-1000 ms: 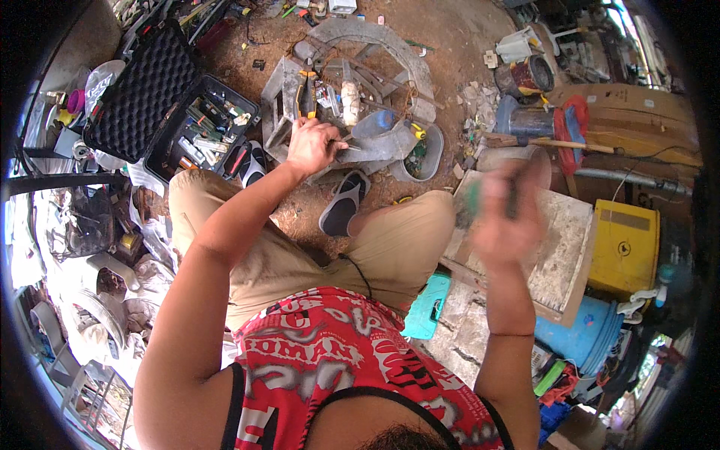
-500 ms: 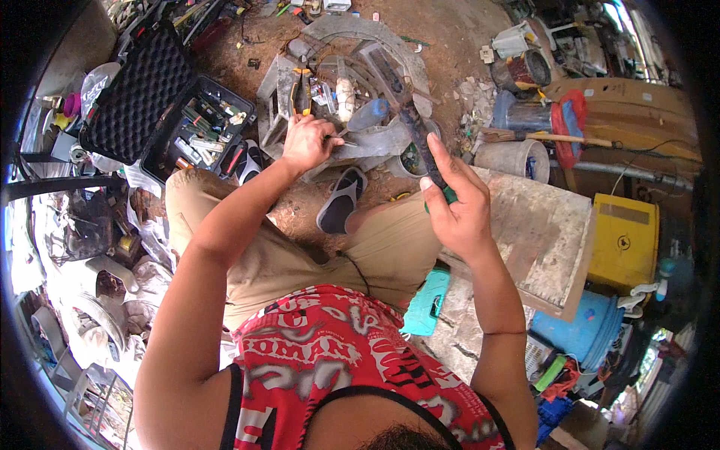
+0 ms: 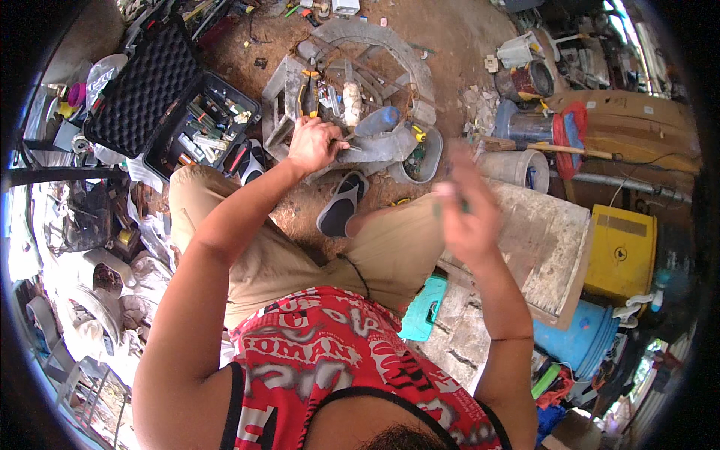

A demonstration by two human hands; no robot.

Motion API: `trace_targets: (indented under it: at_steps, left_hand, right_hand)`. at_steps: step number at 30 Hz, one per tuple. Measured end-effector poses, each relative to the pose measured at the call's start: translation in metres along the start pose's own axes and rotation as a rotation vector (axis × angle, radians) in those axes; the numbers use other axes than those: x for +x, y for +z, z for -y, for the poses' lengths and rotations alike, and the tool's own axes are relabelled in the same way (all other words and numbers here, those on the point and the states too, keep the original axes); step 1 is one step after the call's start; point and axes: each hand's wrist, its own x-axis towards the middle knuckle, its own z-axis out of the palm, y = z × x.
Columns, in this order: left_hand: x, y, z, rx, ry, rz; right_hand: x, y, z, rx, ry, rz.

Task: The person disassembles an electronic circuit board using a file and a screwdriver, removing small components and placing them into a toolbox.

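Observation:
My left hand (image 3: 315, 144) rests at the near edge of a grey, ring-shaped frame (image 3: 409, 56) on the ground. Its thumb and fingers are closed on a thin, pointed metal piece (image 3: 354, 147). Yellow-and-black pliers (image 3: 306, 94) lie just beyond the knuckles; whether the fingers touch them I cannot tell. Raised over my right thigh, my right hand (image 3: 469, 217) is smeared by motion. A bit of green grip (image 3: 462, 205) shows in its palm; the rest of that dark-shafted tool cannot be made out. A blue-ended bottle (image 3: 377, 120) lies inside the frame.
An open black case (image 3: 142, 90) of small tools and parts stands at the left. A pale container (image 3: 420, 161) and a yellow-handled tool (image 3: 418, 133) are by the frame's right side. On the right are a wooden board (image 3: 536, 232), a yellow case (image 3: 621, 247) and a bucket (image 3: 517, 166).
My right hand has swung slightly right, and the dark-shafted tool no longer shows across the frame, uncovering the pale container and yellow-handled tool. My left hand keeps its place at the frame.

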Motion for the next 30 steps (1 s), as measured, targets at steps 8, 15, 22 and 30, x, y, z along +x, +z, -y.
trace_targets:
  at_steps: [8,15,22,30]
  left_hand:
    - [-0.004,-0.004,0.001,-0.002,-0.011,0.019]
    - [-0.006,-0.001,-0.003,0.049,-0.012,0.026]
    - [-0.002,-0.007,-0.006,0.116,0.011,-0.002]
    - [-0.004,-0.017,-0.008,0.114,0.021,0.131]
  right_hand:
    - [0.024,-0.020,0.033,-0.011,0.019,-0.126]
    - [0.036,0.033,0.009,0.377,0.229,-0.017]
    - [0.088,0.099,-0.014,0.684,0.176,-0.074]
    - [0.070,0.104,-0.036,0.703,0.132,-0.215]
